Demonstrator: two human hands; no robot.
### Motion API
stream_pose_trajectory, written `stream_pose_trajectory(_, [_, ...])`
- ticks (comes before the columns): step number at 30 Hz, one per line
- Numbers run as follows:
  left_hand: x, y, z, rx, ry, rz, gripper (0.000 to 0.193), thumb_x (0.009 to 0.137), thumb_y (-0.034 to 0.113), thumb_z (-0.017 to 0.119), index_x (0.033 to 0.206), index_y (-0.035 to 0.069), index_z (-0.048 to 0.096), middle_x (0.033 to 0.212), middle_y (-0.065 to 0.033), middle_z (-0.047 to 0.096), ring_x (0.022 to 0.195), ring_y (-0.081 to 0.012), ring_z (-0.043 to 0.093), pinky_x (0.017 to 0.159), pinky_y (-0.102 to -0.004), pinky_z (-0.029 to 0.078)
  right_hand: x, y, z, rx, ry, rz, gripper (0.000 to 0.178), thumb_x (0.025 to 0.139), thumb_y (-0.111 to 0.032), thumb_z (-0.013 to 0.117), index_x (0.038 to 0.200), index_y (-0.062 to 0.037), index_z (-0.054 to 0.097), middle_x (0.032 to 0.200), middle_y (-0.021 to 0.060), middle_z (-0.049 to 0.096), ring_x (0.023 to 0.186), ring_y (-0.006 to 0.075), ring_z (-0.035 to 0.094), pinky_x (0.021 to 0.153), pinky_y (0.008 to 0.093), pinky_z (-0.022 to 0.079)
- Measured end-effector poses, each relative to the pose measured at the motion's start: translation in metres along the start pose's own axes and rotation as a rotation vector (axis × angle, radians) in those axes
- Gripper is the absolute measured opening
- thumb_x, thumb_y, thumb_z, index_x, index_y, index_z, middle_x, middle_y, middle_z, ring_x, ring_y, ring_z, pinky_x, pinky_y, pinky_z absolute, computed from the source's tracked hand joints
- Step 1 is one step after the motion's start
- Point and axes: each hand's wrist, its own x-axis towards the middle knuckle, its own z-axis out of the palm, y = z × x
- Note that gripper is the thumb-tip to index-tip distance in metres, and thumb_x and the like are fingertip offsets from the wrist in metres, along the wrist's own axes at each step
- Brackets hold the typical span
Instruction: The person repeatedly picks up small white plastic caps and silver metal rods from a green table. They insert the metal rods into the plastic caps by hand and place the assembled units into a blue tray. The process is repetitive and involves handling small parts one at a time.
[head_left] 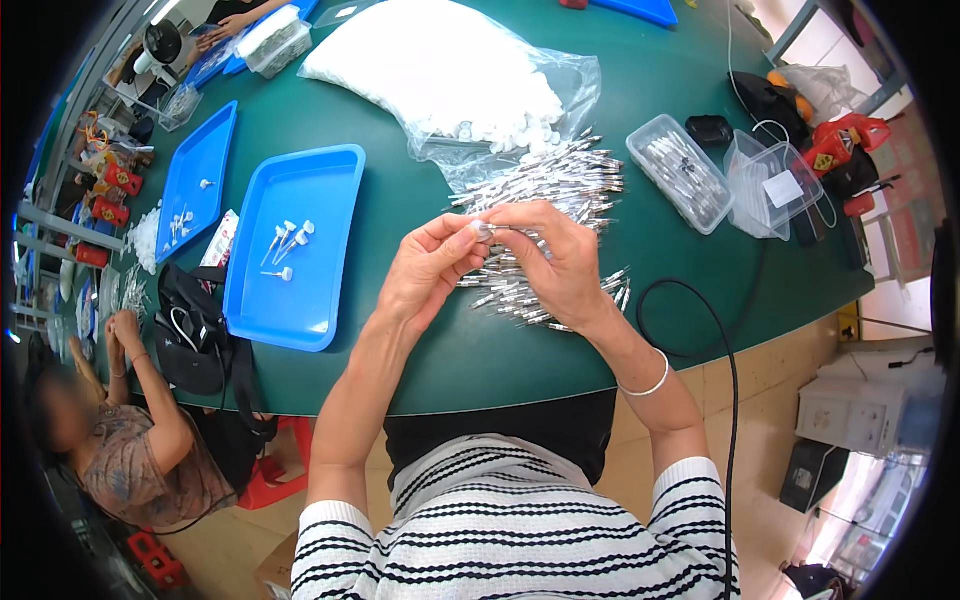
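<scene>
Both my hands meet above the near part of the table, fingertips pinched together. Between the fingers of my left hand [425, 265] is a small white cap [482, 231]. My right hand [560, 265] is closed on a thin metal rod at the cap's right side; the fingers cover most of it. Just beyond and beneath my hands spreads a loose pile of thin metal rods [565, 185]. Left of my left hand, a blue tray [337, 250] holds several white-capped rods [292, 240].
A large clear bag [430, 75] spills white caps behind the rod pile. On the right stand a plastic box of rods [685, 175], a clear container [775, 190] and a black cable [725, 340]. Another blue tray [205, 150], a black bag [190, 325] and a seated person [150, 440] are left.
</scene>
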Motion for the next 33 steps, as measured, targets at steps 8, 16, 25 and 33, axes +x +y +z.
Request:
stream_pose_trajectory(8, [-0.001,0.002,0.006,-0.008,0.062,-0.025,0.019,0.094,0.013,0.068,0.107,0.0,0.065,0.091,-0.0052,0.067,0.081,-0.0094,0.064,0.074,-0.0207,0.055,-0.001,0.0,0.0,0.058,-0.005,0.065,0.017,0.086,0.003,0.069,0.103,-0.0018,0.066,0.098,0.0112,0.072,0.089,0.0219,0.071,0.077,0.031,0.057])
stream_pose_trajectory(16, [-0.003,0.006,0.009,-0.007,0.068,-0.037,0.022,0.094,0.013,0.068,0.109,-0.002,0.065,0.095,-0.0064,0.068,0.082,-0.0096,0.066,0.074,-0.0213,0.056,0.0,-0.003,-0.001,0.104,0.011,0.153,0.014,0.087,-0.001,0.07,0.1,-0.0007,0.067,0.099,0.0113,0.072,0.091,0.021,0.07,0.08,0.0308,0.055])
stream_pose_trajectory(25, [-0.002,0.006,0.007,0.008,0.032,0.006,0.021,0.098,0.017,0.063,0.111,0.001,0.064,0.087,-0.0053,0.067,0.074,-0.0078,0.063,0.066,-0.0199,0.054,0.001,-0.007,-0.001,0.036,-0.001,0.128,0.013,0.085,-0.001,0.072,0.097,-0.0011,0.067,0.092,0.01,0.07,0.079,0.0195,0.068,0.072,0.0297,0.055])
stream_pose_trajectory(33, [-0.003,0.009,0.014,0.088,0.025,-0.01,0.027,0.095,0.013,0.067,0.119,0.001,0.065,0.088,-0.0036,0.067,0.076,-0.0066,0.062,0.068,-0.0207,0.055,0.002,-0.005,-0.005,0.044,-0.013,0.156,0.011,0.088,-0.007,0.071,0.098,-0.0011,0.069,0.089,0.0093,0.068,0.073,0.016,0.064,0.066,0.028,0.052])
